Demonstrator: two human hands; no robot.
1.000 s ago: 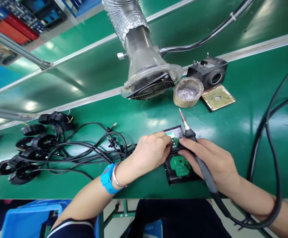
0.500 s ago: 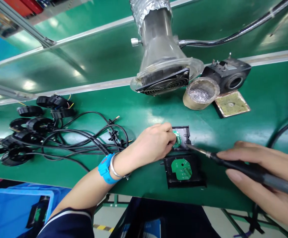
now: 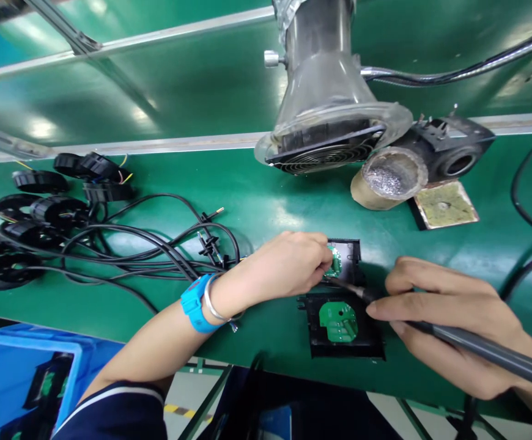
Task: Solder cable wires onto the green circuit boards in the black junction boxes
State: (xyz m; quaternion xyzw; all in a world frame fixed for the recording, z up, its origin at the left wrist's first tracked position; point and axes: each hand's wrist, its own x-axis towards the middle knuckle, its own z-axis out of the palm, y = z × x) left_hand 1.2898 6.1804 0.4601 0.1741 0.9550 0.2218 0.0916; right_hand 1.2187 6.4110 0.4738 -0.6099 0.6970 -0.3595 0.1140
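Observation:
My left hand [image 3: 296,263] is closed, its fingertips pinched together at the left side of a small green circuit board [image 3: 336,261]. Whatever lies between them is hidden. That board sits in a black plastic housing [image 3: 352,252]. A soldering iron [image 3: 486,348] is gripped like a pen in my right hand [image 3: 444,311], its tip pointing left at the near edge of the board, close to my left fingertips. Whether the tip touches anything cannot be made out. Just nearer to me lies a second black housing [image 3: 370,342] with another green board [image 3: 339,322] in it.
Black cables [image 3: 156,232] with round black fittings [image 3: 59,214] lie to the left. Behind the work hang a fume extractor hood [image 3: 325,104], a cup of metal shavings [image 3: 385,177], an iron holder [image 3: 461,150] and a sponge tray [image 3: 447,205]. A blue bin [image 3: 13,373] stands lower left.
The soldering iron's tip has moved left, from the housing's right edge to beside my left fingertips. My left hand stays at the board. The camera view has shifted slightly.

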